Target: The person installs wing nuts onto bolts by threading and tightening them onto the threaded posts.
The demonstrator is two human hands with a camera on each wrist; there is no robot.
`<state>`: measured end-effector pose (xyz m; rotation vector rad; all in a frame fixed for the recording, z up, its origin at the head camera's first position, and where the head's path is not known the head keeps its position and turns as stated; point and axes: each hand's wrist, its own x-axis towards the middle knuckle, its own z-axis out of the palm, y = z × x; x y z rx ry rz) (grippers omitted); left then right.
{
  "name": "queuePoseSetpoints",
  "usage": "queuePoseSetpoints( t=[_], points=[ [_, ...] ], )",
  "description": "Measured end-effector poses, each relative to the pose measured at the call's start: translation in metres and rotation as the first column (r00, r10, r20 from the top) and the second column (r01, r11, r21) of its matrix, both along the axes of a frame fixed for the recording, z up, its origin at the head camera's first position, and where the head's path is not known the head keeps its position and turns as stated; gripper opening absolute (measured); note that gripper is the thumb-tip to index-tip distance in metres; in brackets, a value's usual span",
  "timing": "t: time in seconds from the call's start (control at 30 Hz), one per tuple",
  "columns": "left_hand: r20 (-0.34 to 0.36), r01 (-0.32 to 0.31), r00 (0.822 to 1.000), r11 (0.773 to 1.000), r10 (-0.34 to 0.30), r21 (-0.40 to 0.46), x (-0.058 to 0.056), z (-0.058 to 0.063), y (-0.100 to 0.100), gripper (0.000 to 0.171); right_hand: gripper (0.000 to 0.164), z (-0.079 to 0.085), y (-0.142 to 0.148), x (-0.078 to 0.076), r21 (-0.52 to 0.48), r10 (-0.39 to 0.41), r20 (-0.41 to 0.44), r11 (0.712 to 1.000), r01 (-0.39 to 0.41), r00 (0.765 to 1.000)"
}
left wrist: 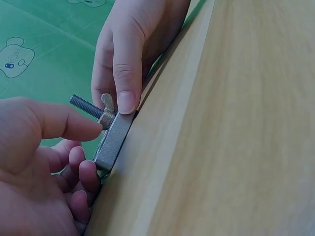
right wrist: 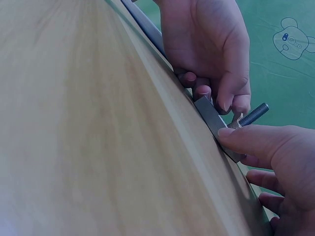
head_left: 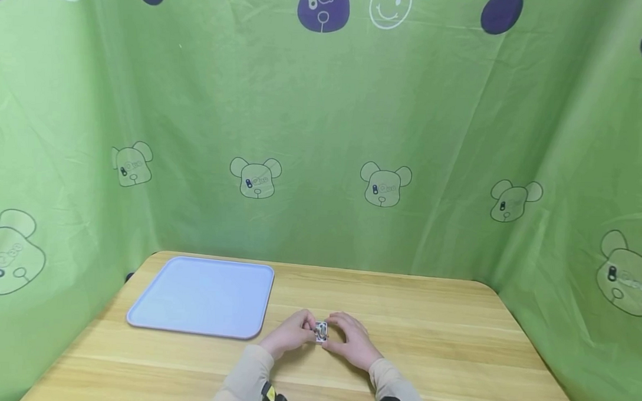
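A small grey metal block [left wrist: 117, 141] stands low over the wooden table, with a threaded bolt [right wrist: 255, 114] rising from it and a wing nut [left wrist: 107, 115] on the bolt close to the block. My right hand [head_left: 352, 341] grips the block by its ends, thumb on the near edge and fingers on the far one. From the other side my left hand [head_left: 290, 333] pinches at the wing nut with thumb and index finger, its other fingers curled beside the block. In the head view the block's top lies between both hands, and the wing nut is partly covered by fingers.
A pale blue tray [head_left: 203, 297] lies on the wooden table [head_left: 428, 322], to the left of my hands. Green curtains [head_left: 320, 224] printed with bear heads hang behind the table and along both sides.
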<state>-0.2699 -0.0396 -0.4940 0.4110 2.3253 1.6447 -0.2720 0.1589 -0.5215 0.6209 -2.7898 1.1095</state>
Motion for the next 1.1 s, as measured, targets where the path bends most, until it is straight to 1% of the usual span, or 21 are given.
queuePoseSetpoints(
  t=[0.2, 0.37, 0.63, 0.93, 1.1],
  points=[
    [-0.018, 0.032, 0.999, 0.999, -0.032, -0.006, -0.0027, -0.0014, 0.0001, 0.017, 0.056, -0.0003, 0.0001, -0.0002, -0.015, -0.002, 0.025, 1.0, 0.003, 1.0],
    [-0.032, 0.048, 0.998, 0.999, -0.048, -0.016, -0.0037, -0.002, 0.0004, 0.024, 0.056, -0.0012, 0.0002, -0.0002, -0.016, 0.005, 0.013, 1.0, -0.005, 1.0],
    [-0.078, 0.046, 0.996, 0.998, -0.05, -0.05, -0.0035, -0.0017, 0.0011, 0.027, 0.057, -0.0008, 0.0, -0.0001, 0.0, 0.007, -0.001, 1.0, -0.007, 1.0],
    [-0.093, 0.035, 0.995, 0.993, -0.045, -0.109, -0.003, -0.0011, 0.0012, 0.021, 0.058, 0.0022, -0.0012, 0.0012, -0.015, -0.005, 0.008, 1.0, 0.006, 1.0],
    [-0.096, 0.045, 0.994, 0.991, -0.057, -0.123, -0.0028, -0.0014, 0.0008, 0.015, 0.058, 0.0024, -0.0014, 0.0015, -0.022, -0.005, 0.012, 1.0, 0.005, 1.0]
  ],
)
